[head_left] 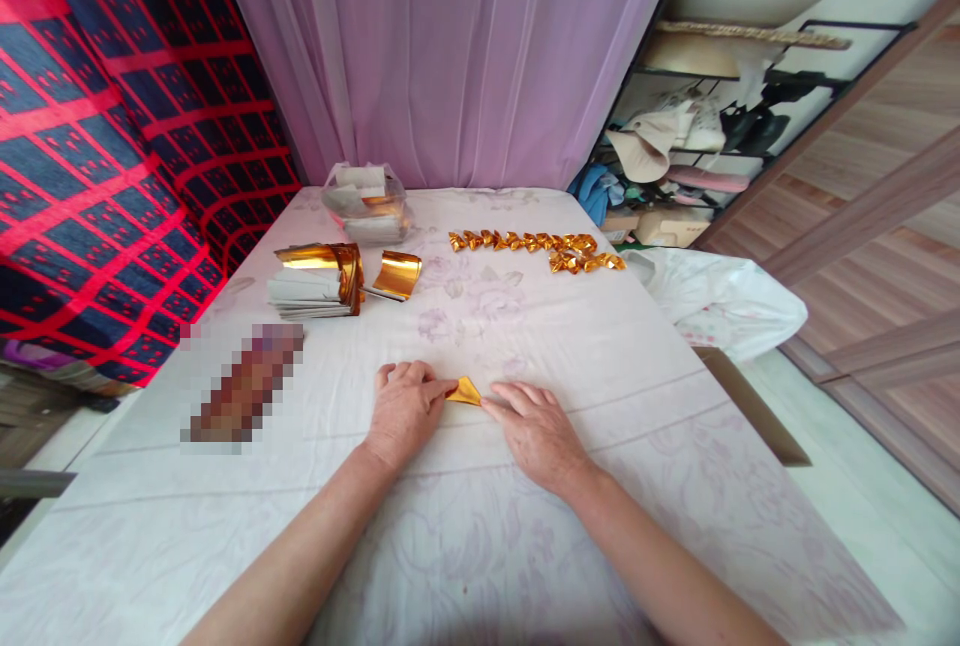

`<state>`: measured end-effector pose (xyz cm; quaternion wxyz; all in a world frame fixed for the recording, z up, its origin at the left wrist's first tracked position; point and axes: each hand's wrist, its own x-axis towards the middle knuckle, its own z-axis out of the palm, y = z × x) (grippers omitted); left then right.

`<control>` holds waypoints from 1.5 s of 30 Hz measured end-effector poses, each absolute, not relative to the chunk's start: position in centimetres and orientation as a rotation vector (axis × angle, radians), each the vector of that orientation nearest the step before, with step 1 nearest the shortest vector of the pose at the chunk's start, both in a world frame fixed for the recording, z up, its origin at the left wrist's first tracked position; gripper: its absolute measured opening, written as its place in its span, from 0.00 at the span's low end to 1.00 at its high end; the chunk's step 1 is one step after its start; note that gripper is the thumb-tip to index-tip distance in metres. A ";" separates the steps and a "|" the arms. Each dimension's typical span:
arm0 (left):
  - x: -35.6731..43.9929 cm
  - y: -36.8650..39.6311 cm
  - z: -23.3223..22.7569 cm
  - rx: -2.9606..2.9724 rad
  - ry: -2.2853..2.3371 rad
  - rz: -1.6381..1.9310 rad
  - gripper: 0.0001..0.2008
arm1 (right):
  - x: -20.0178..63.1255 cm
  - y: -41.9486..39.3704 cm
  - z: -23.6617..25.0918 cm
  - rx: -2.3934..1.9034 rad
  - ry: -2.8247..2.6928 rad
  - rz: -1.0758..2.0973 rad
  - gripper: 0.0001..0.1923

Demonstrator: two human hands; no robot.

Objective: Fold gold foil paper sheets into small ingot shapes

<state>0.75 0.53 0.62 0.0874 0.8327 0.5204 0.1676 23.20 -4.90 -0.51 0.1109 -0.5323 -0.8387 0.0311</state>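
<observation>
Both hands are down on the table [615, 366], which is covered in a pale floral cloth, working a small gold paper piece [465, 391] folded into a triangle. It lies flat on the cloth near the front middle of the table, between the two hands. The left hand [405, 411] rests palm down with its fingers curled over the piece's left edge, pinning it to the cloth (pressing rather than lifting, as far as I can tell). The right hand [536, 426] lies flat and spread, fingertip touching the piece's right corner; nothing is grasped in it.

Further back on the left sits a stack of white paper slips [307, 291] wrapped with curling gold foil sheets [341, 266], and just beside it to the right a loose curled gold sheet [397, 274]. Behind those, near the curtain, is a clear plastic bag [367, 206] with more paper in it. Back right of centre, a row of finished folded gold pieces [536, 248] runs across the cloth, well apart from the hands. A blurred-out object [244, 386] lies left of the left hand.

A lilac curtain [450, 46] hangs behind the table, a red-and-navy checked blanket [97, 156] lies to the left, and a white plastic bag [720, 301] sits off the table's right edge below cluttered shelves [697, 146].
</observation>
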 end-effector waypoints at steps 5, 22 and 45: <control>0.7 0.6 0.5 2.476 1.533 0.524 0.11 | 22.8 -4.9 0.3 -1.466 -2.437 0.049 0.20; -0.2 1.0 0.5 2.440 1.460 0.467 0.20 | 21.6 -6.2 -0.5 -1.645 -2.351 0.114 0.19; -0.7 0.5 -0.4 2.531 1.409 0.630 0.13 | 18.7 -3.9 0.1 -1.692 -2.338 0.078 0.25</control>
